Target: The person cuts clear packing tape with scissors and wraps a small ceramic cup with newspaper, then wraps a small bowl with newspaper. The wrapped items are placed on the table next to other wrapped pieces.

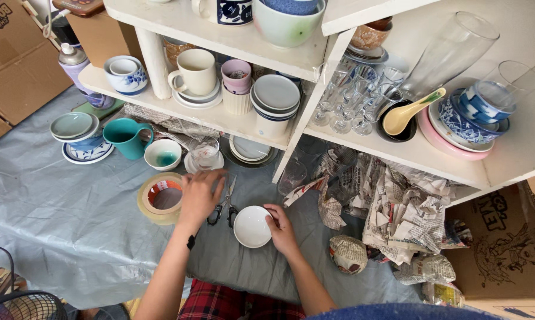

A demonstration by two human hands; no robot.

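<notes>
A small white dish (251,226) is laid on the grey sheet (72,207) and pinched at its rim by the right hand (281,230). Just left of the dish, black-handled scissors (223,207) are covered by the spread left hand (199,194). Further left of the dish, a tape roll (161,198) is seen.

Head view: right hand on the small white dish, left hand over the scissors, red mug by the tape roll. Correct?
One thing is off: the mug is teal, not red, as the head view shows. The rest stands: the right hand is on the small white dish, the left hand is over the scissors, and the mug stands by the tape roll.
</notes>
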